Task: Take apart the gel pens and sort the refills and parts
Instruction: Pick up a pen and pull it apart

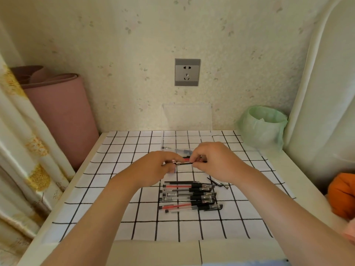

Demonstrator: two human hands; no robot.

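Above the checked counter, the left hand and right hand each close their grip on one gel pen, held level between them, beyond the pile of pens.

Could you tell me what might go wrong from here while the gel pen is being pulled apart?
The left hand and right hand hold one gel pen above the table, so a small part could drop and roll off the grid cloth. The loose black refills near the pen pile could get mixed in.
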